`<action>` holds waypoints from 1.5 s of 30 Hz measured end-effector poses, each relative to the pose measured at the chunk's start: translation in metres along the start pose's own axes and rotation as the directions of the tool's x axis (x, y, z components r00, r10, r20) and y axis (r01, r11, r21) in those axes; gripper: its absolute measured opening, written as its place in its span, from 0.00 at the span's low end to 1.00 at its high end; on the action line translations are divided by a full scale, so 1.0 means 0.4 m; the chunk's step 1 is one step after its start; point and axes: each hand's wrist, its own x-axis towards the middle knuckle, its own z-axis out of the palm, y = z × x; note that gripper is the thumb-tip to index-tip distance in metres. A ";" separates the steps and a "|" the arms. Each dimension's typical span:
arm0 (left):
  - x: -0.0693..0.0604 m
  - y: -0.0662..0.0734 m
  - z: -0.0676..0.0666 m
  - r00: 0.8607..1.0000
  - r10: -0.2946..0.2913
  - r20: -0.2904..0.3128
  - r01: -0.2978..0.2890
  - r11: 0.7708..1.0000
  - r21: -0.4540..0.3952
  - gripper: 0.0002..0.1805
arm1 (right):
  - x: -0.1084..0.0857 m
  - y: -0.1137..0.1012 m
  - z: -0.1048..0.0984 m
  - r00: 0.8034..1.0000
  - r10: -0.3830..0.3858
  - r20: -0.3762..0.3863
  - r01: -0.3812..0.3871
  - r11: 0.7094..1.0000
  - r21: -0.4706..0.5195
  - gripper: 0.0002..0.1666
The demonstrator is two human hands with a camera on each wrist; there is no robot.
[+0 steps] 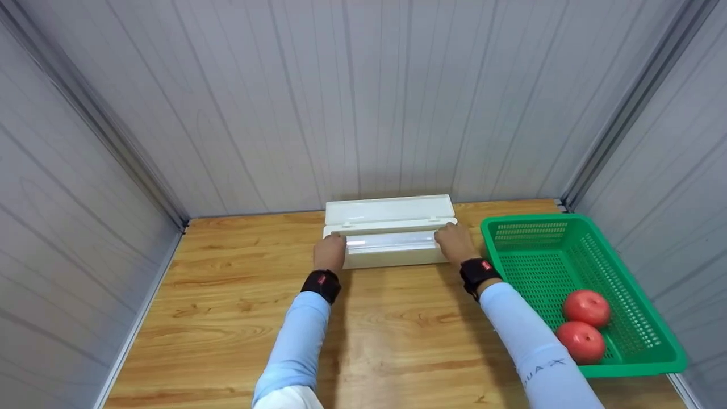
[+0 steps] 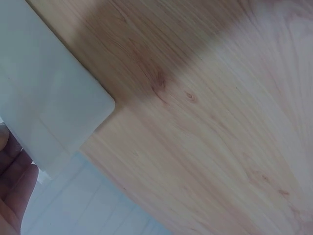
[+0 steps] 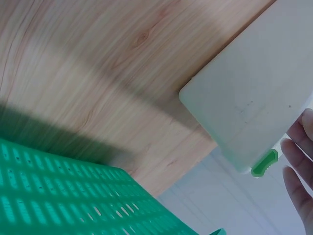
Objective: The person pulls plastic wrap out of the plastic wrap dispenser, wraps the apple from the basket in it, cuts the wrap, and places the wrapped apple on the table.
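A white plastic wrap dispenser box [image 1: 392, 259] sits near the back wall with its lid [image 1: 389, 209] tipped back. Shiny clear plastic wrap [image 1: 392, 241] shows in its opening. At the left end, my left hand [image 1: 330, 253] grips the wrap with curled fingers. My right hand [image 1: 456, 243] does likewise at the right end. Fingertips of the left hand [image 2: 18, 178] show beside the box's edge in the left wrist view. In the right wrist view, fingers [image 3: 296, 159] of the right hand are near a small green piece [image 3: 264, 163] on the box; the exact pinch is partly hidden.
A green plastic basket [image 1: 630, 284] stands right of the box, close to my right forearm. Two red round fruits, an upper one [image 1: 586, 308] and a lower one [image 1: 581, 342], lie in it. Pale panel walls [image 1: 375, 102] enclose the wooden table [image 1: 238, 318] at back and sides.
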 end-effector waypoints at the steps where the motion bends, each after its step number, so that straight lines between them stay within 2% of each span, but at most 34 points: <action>1: -0.001 -0.001 0.001 1.000 -0.003 -0.001 0.003 1.000 -0.001 0.08 | 0.002 -0.001 0.002 1.000 0.003 0.003 -0.003 1.000 -0.005 0.12; 8: -0.001 -0.002 0.011 1.000 -0.012 0.027 0.013 0.999 -0.030 0.08 | 0.002 -0.005 0.018 1.000 0.007 0.021 -0.006 0.999 -0.047 0.06; 17: 0.010 -0.002 -0.008 0.999 -0.021 0.042 0.026 0.991 -0.128 0.08 | 0.002 -0.002 0.020 1.000 0.019 -0.011 -0.019 1.000 -0.009 0.04; 22: 0.013 -0.001 -0.008 0.999 -0.009 0.037 0.017 0.979 -0.205 0.04 | 0.001 -0.003 0.020 1.000 0.026 -0.013 -0.026 1.000 -0.004 0.02; 25: 0.014 0.000 -0.007 0.999 -0.022 0.045 0.033 0.968 -0.248 0.03 | -0.001 -0.004 0.021 1.000 0.015 -0.011 -0.015 1.000 0.006 0.03; 28: 0.016 0.000 -0.010 0.998 -0.033 0.060 0.049 0.959 -0.278 0.04 | -0.002 -0.004 0.020 1.000 0.008 -0.010 -0.007 0.999 0.033 0.05; 31: 0.016 -0.001 -0.012 0.998 -0.031 0.049 0.045 0.951 -0.305 0.03 | -0.003 -0.002 0.017 1.000 -0.001 -0.016 0.002 0.998 0.067 0.06; 32: 0.017 -0.002 -0.013 0.999 -0.029 0.043 0.041 0.950 -0.310 0.03 | -0.003 -0.001 0.016 1.000 -0.004 -0.017 0.006 0.997 0.078 0.06; 33: 0.017 -0.003 -0.012 1.000 -0.018 0.005 0.019 0.953 -0.304 0.03 | -0.003 0.000 0.016 1.000 -0.009 -0.018 0.011 0.996 0.085 0.06; 38: 0.018 -0.004 -0.016 1.000 -0.007 -0.003 0.006 0.944 -0.330 0.02 | 0.000 0.004 0.017 1.000 -0.026 -0.015 0.027 0.996 0.084 0.02; 39: 0.018 -0.004 -0.017 1.000 -0.006 0.000 0.005 0.943 -0.332 0.02 | 0.000 0.004 0.017 1.000 -0.026 -0.012 0.027 0.996 0.081 0.01; 40: 0.018 -0.003 -0.019 0.999 -0.014 0.033 0.025 0.939 -0.343 0.02 | 0.001 0.003 0.016 1.000 -0.024 -0.012 0.025 0.997 0.078 0.01; 45: 0.016 0.001 -0.023 0.998 -0.035 0.059 0.051 0.953 -0.299 0.01 | 0.001 -0.004 0.007 1.000 0.003 -0.018 -0.002 0.998 0.057 0.05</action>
